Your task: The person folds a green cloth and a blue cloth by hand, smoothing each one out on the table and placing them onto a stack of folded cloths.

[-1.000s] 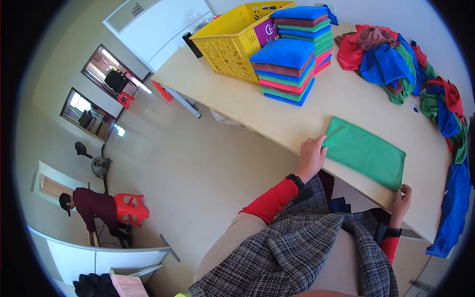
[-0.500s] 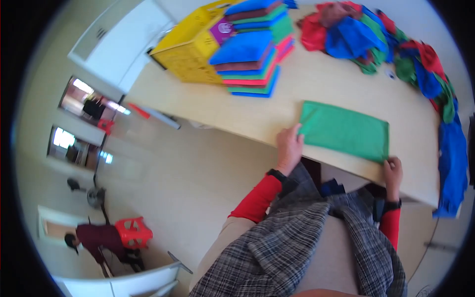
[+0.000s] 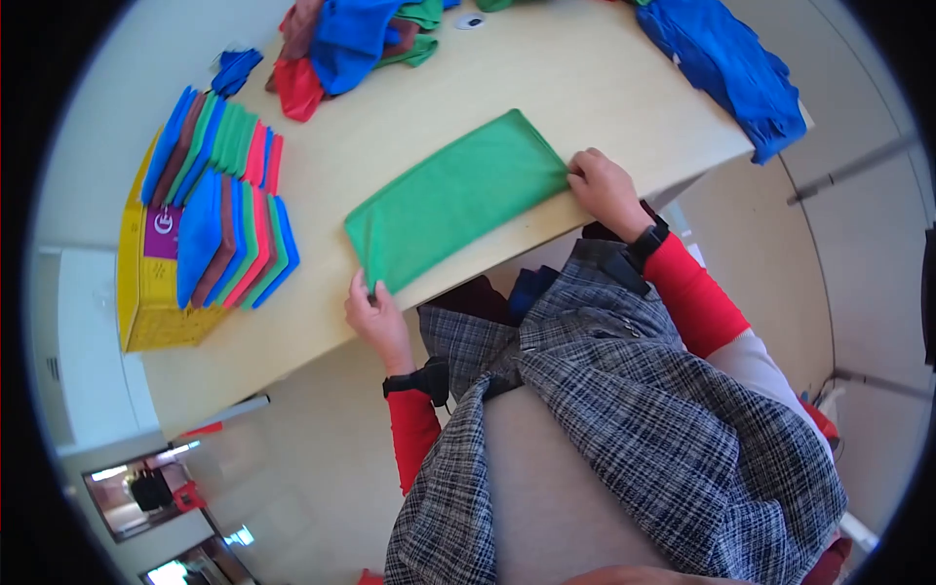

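A folded green cloth [image 3: 453, 200] lies flat as a rectangle near the front edge of the pale table. My left hand [image 3: 378, 317] pinches its near left corner between thumb and fingers. At the right end, my right hand [image 3: 604, 187] has its fingers closed on the other near corner. Left of the cloth stand two stacks of folded cloths, a front one [image 3: 234, 244] and one behind it [image 3: 210, 141], in blue, brown, green and red.
A yellow basket [image 3: 146, 302] stands beside the stacks at the left. Crumpled cloths [image 3: 351, 44] lie at the back of the table [image 3: 604, 78], and a blue heap [image 3: 726, 73] hangs over its right edge. A small white round item [image 3: 470, 20] sits at the back.
The view has turned, so the table and cloth appear tilted the other way and the stacks farther left. Both hands remain at the green cloth's near corners. The person at lower left is out of view.
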The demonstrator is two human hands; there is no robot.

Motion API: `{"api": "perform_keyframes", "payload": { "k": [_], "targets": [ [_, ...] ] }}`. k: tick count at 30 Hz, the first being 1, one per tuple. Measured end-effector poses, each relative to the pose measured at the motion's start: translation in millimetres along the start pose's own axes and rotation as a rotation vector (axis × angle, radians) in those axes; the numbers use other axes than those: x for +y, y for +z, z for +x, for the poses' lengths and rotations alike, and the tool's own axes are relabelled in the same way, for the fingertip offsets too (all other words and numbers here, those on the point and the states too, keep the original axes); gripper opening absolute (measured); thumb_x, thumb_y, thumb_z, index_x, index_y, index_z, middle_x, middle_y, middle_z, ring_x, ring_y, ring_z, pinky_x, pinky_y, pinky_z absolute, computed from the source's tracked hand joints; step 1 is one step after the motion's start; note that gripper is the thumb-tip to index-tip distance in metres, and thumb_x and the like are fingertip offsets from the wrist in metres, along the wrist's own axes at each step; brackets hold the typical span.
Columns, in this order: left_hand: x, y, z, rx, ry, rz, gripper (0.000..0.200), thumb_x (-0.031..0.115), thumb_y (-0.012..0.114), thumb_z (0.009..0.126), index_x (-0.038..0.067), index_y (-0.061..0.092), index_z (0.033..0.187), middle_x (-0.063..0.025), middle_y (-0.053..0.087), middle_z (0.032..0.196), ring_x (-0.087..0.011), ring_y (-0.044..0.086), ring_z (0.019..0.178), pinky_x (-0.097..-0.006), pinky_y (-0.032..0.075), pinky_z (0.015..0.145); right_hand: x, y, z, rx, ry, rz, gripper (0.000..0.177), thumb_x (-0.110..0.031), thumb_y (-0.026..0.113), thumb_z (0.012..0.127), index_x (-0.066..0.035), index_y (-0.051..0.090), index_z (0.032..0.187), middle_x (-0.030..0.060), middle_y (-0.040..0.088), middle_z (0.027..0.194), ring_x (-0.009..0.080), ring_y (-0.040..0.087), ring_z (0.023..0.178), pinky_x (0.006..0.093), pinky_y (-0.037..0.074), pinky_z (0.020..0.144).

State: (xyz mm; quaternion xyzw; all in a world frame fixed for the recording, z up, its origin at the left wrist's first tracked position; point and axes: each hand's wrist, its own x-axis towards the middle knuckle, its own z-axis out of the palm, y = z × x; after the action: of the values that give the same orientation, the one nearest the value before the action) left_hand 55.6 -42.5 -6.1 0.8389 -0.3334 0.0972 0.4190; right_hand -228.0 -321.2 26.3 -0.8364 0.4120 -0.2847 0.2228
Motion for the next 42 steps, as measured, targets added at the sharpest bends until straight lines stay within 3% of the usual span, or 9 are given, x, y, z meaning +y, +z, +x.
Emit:
{"api": "perform_keyframes", "payload": {
  "k": [6,10,14,17,19,20,24,28,42],
  "targets": [
    [-3.2,-3.4,-3.2,-0.02,0.016,0.048,0.038,0.007,0.067,0.093,0.004,0.062,0.13,-0.0106,0.063,0.099,-0.0184,0.061,0.084,-0.0349,0.051,0.076,-0.6,-5.6,0.0,-0.033,-0.014,-0.026,0.009,-0.012,0.064,0.087,-0.005,0.063,0.091,0.0148,0.063,0.095,0.0369,0.064,0.087,0.0443,0.052,0.076],
    [12.5,-5.9,-2.5,-0.01,-0.069,-0.034,0.041,0.005,0.069,0.088,0.003,0.062,0.128,-0.0152,0.063,0.1,-0.0288,0.061,0.09,-0.0428,0.049,0.081,-12.3,-14.4,5.8,0.055,-0.067,-0.037,0.009,-0.012,0.064,0.088,-0.005,0.064,0.093,0.0143,0.063,0.095,0.0361,0.064,0.086,0.0442,0.052,0.076],
    [39.7,-13.7,12.6,0.085,0.254,0.24,0.043,0.009,0.068,0.09,0.002,0.059,0.131,-0.0173,0.064,0.112,-0.0343,0.059,0.105,-0.047,0.045,0.094,-52.6,-4.0,17.2,0.091,-0.23,0.123,0.013,-0.013,0.064,0.089,-0.005,0.064,0.099,0.015,0.063,0.097,0.0356,0.063,0.091,0.0449,0.052,0.08],
    [66.3,14.0,37.4,-0.055,0.518,0.158,0.04,0.014,0.067,0.091,0.0,0.059,0.127,-0.0171,0.063,0.113,-0.0363,0.056,0.111,-0.0484,0.042,0.099,-103.3,41.4,15.3,-0.084,-0.35,0.243,0.026,-0.018,0.064,0.09,-0.002,0.061,0.111,0.0188,0.062,0.108,0.0384,0.06,0.106,0.0461,0.05,0.091],
    [81.6,35.7,46.8,-0.339,0.6,0.295,0.048,0.021,0.063,0.094,0.003,0.053,0.138,-0.0203,0.055,0.139,-0.0385,0.044,0.137,-0.0524,0.031,0.114,-135.5,71.0,12.2,-0.191,-0.385,0.332,0.035,-0.028,0.061,0.092,-0.001,0.061,0.116,0.0208,0.062,0.118,0.039,0.056,0.116,0.0484,0.045,0.101],
    [82.9,44.5,51.4,-0.342,0.607,0.296,0.048,0.021,0.063,0.094,0.003,0.053,0.138,-0.0203,0.055,0.139,-0.0385,0.044,0.137,-0.0524,0.031,0.114,-146.0,81.2,10.2,-0.203,-0.407,0.387,0.04,-0.034,0.058,0.093,0.0,0.063,0.116,0.0212,0.061,0.121,0.0383,0.054,0.12,0.0502,0.042,0.105],
    [67.2,72.3,55.1,-0.66,0.434,0.278,0.058,0.03,0.056,0.098,0.006,0.042,0.149,-0.0186,0.04,0.156,-0.0368,0.03,0.148,-0.0576,0.021,0.119,-149.5,119.4,1.7,-0.073,-0.354,0.162,0.054,-0.043,0.054,0.096,-0.001,0.058,0.13,0.0209,0.055,0.137,0.0379,0.046,0.134,0.0523,0.035,0.112],
    [62.5,72.6,38.2,-0.524,0.548,0.414,0.067,0.04,0.051,0.1,0.01,0.032,0.156,-0.015,0.027,0.164,-0.036,0.022,0.152,-0.0605,0.015,0.12,-122.7,115.4,-8.7,-0.1,-0.38,0.046,0.062,-0.047,0.051,0.097,-0.003,0.053,0.141,0.0176,0.048,0.149,0.0371,0.037,0.143,0.0523,0.029,0.117],
    [21.7,33.0,53.9,-0.479,0.253,0.529,0.066,0.049,0.042,0.104,0.013,0.032,0.158,-0.0148,0.027,0.165,-0.0374,0.021,0.152,-0.0631,0.017,0.119,-29.8,50.9,24.1,-0.107,-0.295,-0.379,0.06,-0.046,0.046,0.102,-0.008,0.047,0.149,0.0122,0.041,0.157,0.0341,0.033,0.147,0.0486,0.025,0.12]
  ]
}}
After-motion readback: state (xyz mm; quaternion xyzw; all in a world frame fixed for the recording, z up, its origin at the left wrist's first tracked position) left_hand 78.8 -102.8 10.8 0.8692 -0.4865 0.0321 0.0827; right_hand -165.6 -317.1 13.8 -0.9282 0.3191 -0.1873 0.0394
